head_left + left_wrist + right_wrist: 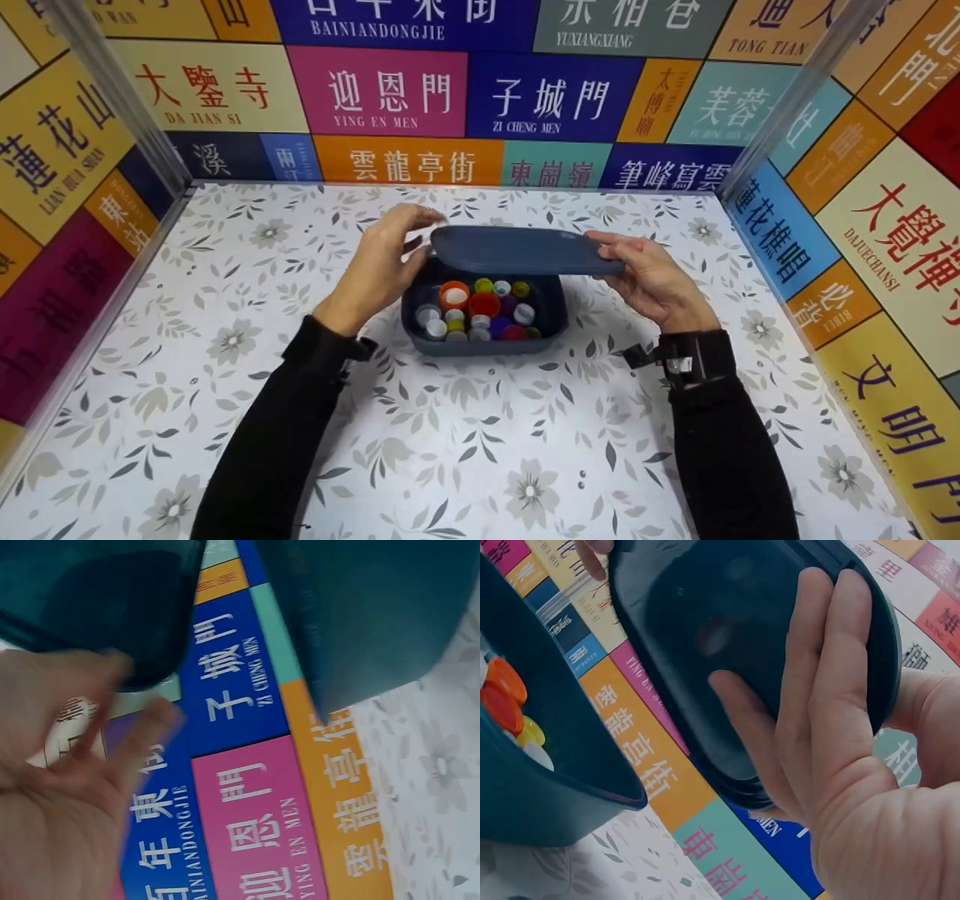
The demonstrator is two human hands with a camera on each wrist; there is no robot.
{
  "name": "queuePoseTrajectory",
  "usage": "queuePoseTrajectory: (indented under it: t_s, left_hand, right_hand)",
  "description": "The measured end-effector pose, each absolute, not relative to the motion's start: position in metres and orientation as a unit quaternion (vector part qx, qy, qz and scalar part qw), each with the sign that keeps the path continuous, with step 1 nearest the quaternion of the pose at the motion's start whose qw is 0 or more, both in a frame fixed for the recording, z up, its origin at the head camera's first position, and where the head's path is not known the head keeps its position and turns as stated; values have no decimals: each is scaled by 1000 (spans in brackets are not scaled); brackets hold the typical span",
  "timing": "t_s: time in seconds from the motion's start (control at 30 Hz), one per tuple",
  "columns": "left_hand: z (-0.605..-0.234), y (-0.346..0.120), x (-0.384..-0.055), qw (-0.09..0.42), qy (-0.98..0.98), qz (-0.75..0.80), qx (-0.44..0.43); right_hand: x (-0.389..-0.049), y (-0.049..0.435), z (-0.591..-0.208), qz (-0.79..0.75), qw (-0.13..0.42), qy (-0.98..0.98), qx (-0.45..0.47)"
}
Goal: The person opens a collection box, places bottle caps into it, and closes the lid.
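Note:
A dark blue plastic box (484,348) stands on the table, uncovered, with several small bottle caps (484,304) inside in orange, white, yellow-green and purple. Above its back part, my right hand (654,283) grips the right end of the matching lid (525,250). In the right wrist view, several fingers (844,652) lie flat across the lid's underside, with the thumb on its other side. By the lid's left corner is my left hand (379,264), thumb and fingers apart around the edge. The left wrist view blurs those fingertips, so contact there is unclear.
The table (450,450) has a white floral cover. Panels with coloured blocks of lettering (379,91) enclose the back and both sides. Metal posts (795,97) stand at the corners. Both wrists carry black straps with small devices (679,364).

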State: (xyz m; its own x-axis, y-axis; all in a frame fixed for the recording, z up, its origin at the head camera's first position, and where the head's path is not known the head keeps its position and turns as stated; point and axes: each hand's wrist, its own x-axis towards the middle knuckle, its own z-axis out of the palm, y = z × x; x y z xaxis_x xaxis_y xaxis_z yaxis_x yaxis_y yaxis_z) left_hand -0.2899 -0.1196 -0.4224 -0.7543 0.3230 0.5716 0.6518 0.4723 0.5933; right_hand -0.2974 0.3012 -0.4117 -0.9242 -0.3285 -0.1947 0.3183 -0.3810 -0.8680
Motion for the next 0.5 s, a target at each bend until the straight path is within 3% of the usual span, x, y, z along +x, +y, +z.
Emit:
queuePoseTrajectory:
  t_s: [0.1, 0.33, 0.5]
  left_hand:
    - [-417, -123, -286, 150, -839, -478, -214]
    - [-407, -131, -277, -50, -750, -655, -71]
    - [-408, -134, -277, -99, -749, -653, -55]
  right_hand:
    - [-297, 297, -411, -823, 172, 541, -23]
    - [-293, 289, -412, -808, 152, 567, -44]
    - [-290, 281, -414, -792, 171, 583, -65]
